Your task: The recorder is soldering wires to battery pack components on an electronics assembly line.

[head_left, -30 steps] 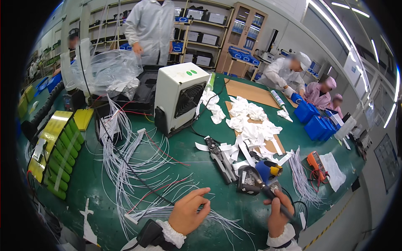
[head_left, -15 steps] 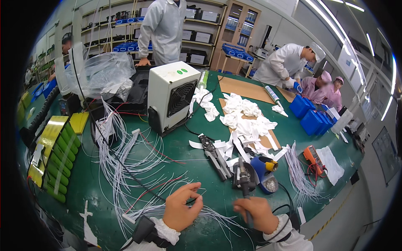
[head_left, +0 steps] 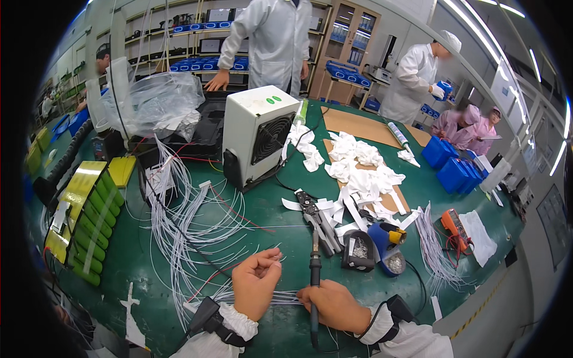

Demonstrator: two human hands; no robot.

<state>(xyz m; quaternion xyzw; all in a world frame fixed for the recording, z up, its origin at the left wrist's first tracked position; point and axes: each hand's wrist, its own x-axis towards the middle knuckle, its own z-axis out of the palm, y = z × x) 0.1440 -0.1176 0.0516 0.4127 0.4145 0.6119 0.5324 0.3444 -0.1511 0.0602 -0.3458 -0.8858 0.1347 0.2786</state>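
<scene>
My left hand is closed in a pinch near the front of the bench, with a thin white wire poking out past its fingertips. My right hand grips a soldering iron, its tip pointing away from me. White wires run along the bench under and between both hands. They belong to a large loose bundle on the left. Beyond the iron lie wire strippers with dark handles. A black box of metal shavings stands to the right of the iron.
A white fan unit stands mid-bench. White cloths lie on cardboard. A blue soldering stand, a second wire bundle and an orange multimeter are right; a green-cell battery pack is left. Co-workers stand behind the bench.
My right hand has drawn the soldering iron away from the box of shavings, leftward toward my left hand. The left hand's fingers have closed tighter. Two co-workers have straightened up or shifted.
</scene>
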